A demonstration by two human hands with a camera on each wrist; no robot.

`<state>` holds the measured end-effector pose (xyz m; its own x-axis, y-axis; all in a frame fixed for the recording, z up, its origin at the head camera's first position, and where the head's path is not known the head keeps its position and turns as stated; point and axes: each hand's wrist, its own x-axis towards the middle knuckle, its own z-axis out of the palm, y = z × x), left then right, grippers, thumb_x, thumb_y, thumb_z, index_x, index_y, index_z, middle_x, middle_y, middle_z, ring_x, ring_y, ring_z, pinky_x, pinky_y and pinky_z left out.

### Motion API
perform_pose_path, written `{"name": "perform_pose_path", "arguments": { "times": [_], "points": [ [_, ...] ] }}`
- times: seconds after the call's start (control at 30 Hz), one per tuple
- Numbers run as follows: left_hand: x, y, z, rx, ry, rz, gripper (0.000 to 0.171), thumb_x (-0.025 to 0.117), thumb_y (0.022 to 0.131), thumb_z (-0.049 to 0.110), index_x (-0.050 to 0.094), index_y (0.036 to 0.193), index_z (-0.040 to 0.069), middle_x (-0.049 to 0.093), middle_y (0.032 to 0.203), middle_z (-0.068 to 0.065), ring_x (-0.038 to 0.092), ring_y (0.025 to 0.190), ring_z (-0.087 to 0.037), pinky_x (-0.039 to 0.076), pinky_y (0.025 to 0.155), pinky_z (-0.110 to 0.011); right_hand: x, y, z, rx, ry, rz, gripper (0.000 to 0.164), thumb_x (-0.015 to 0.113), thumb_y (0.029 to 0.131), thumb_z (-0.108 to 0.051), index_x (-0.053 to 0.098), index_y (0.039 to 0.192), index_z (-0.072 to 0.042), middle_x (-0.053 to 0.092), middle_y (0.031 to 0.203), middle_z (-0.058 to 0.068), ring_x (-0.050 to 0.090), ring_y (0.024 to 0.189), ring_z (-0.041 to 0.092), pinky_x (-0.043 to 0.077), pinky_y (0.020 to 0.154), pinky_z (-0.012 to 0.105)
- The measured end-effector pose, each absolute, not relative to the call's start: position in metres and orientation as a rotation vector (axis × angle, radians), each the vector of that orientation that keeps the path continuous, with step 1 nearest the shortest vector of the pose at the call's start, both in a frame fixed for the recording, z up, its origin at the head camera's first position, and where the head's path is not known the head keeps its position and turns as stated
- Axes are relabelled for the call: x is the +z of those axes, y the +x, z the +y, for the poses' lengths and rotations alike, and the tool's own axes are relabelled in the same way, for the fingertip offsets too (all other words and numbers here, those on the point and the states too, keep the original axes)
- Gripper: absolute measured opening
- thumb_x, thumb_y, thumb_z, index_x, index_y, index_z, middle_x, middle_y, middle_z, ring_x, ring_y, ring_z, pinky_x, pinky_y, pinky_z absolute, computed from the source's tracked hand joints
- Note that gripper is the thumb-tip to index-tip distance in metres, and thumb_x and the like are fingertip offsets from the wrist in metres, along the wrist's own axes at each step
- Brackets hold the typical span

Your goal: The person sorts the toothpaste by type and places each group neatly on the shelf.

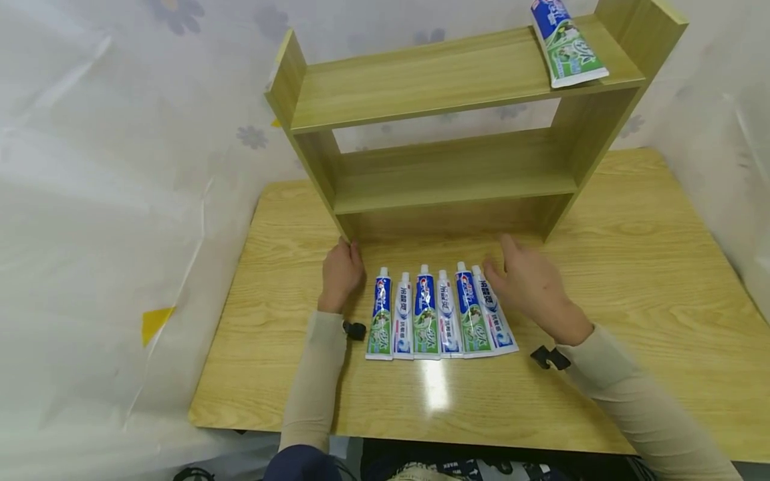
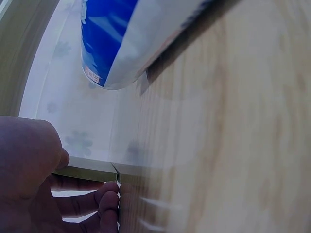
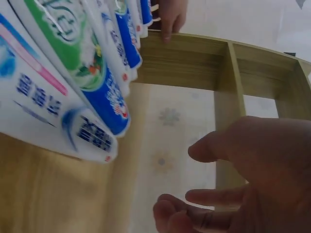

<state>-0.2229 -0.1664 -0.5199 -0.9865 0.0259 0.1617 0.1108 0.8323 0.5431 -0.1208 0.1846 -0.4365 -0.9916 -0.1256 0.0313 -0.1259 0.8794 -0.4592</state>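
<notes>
Left hand (image 1: 343, 274) pinched the foot of the shelf's left upright, thumb one side, fingers the other. Main risk there: a pull on that one corner could skew the shelf (image 1: 457, 164), since nothing held the far side.

Next, six tubes (image 1: 426, 321) lay in a row on the table (image 1: 650, 267) just in front of the shelf, blue-green and white alternating, caps toward it. Rightmost one, a white tube (image 1: 496, 317), slanted with its flat end out. If the shelf got dragged forward, its lower edge would probably hit the caps and break up the row.

Right hand (image 1: 535, 284) was just past the slanted one, near the shelf's right foot: thumb and fingers apart, nothing between them. A low wrist could knock that tube.

Up right, a seventh tube (image 1: 568, 43) was on the top board, flat end at the front edge. Likeliest thing to fall if the shelf got jolted or tipped.

Surface and room: creased pale wall (image 1: 90, 167) with a yellow patch (image 1: 158, 324) at left; wood-grain tabletop, glare below the row, so smooth and probably slippery; grey flowers on the wall behind the shelf; more pale wall at right
</notes>
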Motion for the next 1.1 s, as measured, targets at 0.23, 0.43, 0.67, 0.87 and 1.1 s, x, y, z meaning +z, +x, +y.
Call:
{"name": "perform_pose_path", "arguments": {
  "times": [0.23, 0.43, 0.67, 0.87, 1.1],
  "points": [
    [-0.531, -0.231, -0.171, -0.869, -0.172, -2.789, 0.038, 0.037, 0.118, 0.025, 0.061, 0.105, -0.002, 0.062, 0.079, -0.015, 0.058, 0.066, -0.028, 0.050, 0.058, -0.045, -0.467, -0.112, 0.177, 0.758, 0.230, -3.210, 0.069, 0.063, 0.109, -0.031, 0.037, 0.162, 0.005, 0.073, 0.115, 0.033, 0.058, 0.057, 0.021, 0.041, 0.045, 0.032],
    [-0.524, -0.231, -0.168, -0.836, -0.165, -2.793, 0.037, 0.038, 0.117, 0.022, 0.060, 0.104, -0.004, 0.064, 0.080, -0.020, 0.061, 0.066, -0.033, 0.050, 0.059, -0.052, -0.481, -0.108, 0.176, 0.793, 0.239, -3.208, 0.062, 0.061, 0.110, -0.026, 0.041, 0.158, 0.008, 0.074, 0.111, 0.029, 0.063, 0.063, 0.021, 0.042, 0.046, 0.032],
    [-0.538, -0.238, -0.173, -0.831, -0.144, -2.777, 0.038, 0.038, 0.117, 0.024, 0.061, 0.102, -0.003, 0.065, 0.080, -0.022, 0.063, 0.067, -0.037, 0.050, 0.059, -0.055, -0.491, -0.105, 0.176, 0.812, 0.198, -3.195, 0.063, 0.062, 0.110, -0.030, 0.043, 0.158, 0.005, 0.074, 0.115, 0.028, 0.065, 0.068, 0.022, 0.046, 0.050, 0.032],
    [-0.566, -0.249, -0.182, -0.822, -0.141, -2.807, 0.041, 0.036, 0.118, 0.030, 0.059, 0.103, -0.001, 0.063, 0.079, -0.018, 0.059, 0.065, -0.031, 0.048, 0.055, -0.045, -0.498, -0.100, 0.174, 0.787, 0.149, -3.217, 0.068, 0.066, 0.108, -0.036, 0.044, 0.160, 0.001, 0.073, 0.124, 0.029, 0.067, 0.076, 0.025, 0.047, 0.053, 0.033],
    [-0.535, -0.230, -0.172, -0.878, -0.155, -2.805, 0.036, 0.039, 0.117, 0.022, 0.059, 0.100, -0.003, 0.059, 0.076, -0.017, 0.054, 0.061, -0.029, 0.045, 0.053, -0.043, -0.499, -0.092, 0.177, 0.764, 0.137, -3.212, 0.072, 0.071, 0.105, -0.035, 0.042, 0.162, -0.002, 0.073, 0.123, 0.030, 0.069, 0.081, 0.029, 0.050, 0.056, 0.036]
  ]
}}
